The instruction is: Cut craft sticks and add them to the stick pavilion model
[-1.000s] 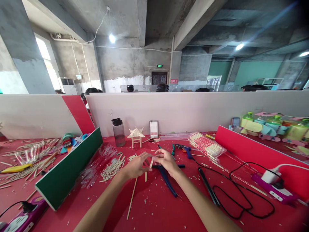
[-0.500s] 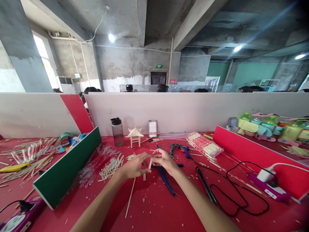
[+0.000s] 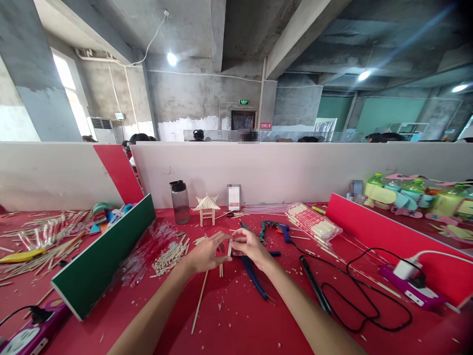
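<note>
Between my two hands, above the red tabletop, stand short pale wooden sticks (image 3: 229, 248), close together and nearly upright. My right hand (image 3: 251, 249) pinches them near the top with thumb and fingertips. My left hand (image 3: 207, 254) curls in from the other side, its thumb and finger at the sticks' lower part. Beneath my right hand lies a blue-handled tool (image 3: 254, 281), its head partly hidden. A long thin stick (image 3: 200, 301) rests on the table below my left hand. Behind the hands stands a small pavilion model (image 3: 207, 209) built of sticks.
Left of my hands are cut sticks (image 3: 172, 259) and clear plastic wrap (image 3: 138, 256). A dark bottle (image 3: 180, 203) stands at the back. Rightward lie a glue gun (image 3: 284, 231), a stick bundle (image 3: 314, 222) and a black cable (image 3: 365, 283). Green (image 3: 107, 256) and red (image 3: 399, 241) dividers flank the workspace.
The sticks between my hands have turned from slightly tilted to more upright. Both hands have shifted only a little; the things on the table lie as before.
</note>
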Demonstrator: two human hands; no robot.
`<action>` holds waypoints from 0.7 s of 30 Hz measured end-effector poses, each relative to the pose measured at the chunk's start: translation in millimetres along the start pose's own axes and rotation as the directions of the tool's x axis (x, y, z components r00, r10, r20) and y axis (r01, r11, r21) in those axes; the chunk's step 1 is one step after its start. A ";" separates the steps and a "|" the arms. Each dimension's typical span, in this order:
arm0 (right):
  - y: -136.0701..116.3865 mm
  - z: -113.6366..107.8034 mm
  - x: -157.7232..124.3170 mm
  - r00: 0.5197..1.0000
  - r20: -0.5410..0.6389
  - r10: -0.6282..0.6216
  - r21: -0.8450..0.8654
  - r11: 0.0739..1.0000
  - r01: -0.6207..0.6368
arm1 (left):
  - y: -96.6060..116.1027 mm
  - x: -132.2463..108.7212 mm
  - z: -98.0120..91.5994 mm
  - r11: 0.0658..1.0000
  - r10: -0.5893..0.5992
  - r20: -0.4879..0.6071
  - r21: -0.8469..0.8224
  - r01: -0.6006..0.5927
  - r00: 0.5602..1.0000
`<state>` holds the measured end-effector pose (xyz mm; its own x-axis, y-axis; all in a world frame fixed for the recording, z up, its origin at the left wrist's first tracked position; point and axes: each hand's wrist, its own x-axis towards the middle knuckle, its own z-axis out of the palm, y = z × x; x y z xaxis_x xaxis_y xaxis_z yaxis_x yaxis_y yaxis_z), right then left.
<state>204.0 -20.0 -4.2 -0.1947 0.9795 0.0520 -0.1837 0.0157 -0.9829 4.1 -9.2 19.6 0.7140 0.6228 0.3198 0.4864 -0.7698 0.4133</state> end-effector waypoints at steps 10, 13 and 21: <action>2.2 0.2 1.8 1.000 -0.005 -0.020 0.005 1.000 0.020 | -1.5 -1.1 1.6 1.000 0.007 0.026 0.014 -0.008 1.000; 2.2 0.1 1.9 1.000 -0.015 -0.025 -0.002 1.000 0.025 | -1.9 -1.7 1.0 0.999 0.034 0.039 0.005 -0.034 0.999; 5.3 -1.0 3.9 0.999 -0.013 -0.043 -0.001 0.999 0.043 | -0.1 -2.1 -1.1 0.998 0.052 0.027 0.046 -0.053 0.998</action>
<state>203.2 -16.0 -9.3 -0.1736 0.9805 0.0917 -0.1906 0.0579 -0.9800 2.0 -10.3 19.8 0.7518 0.5779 0.3175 0.4704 -0.8075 0.3559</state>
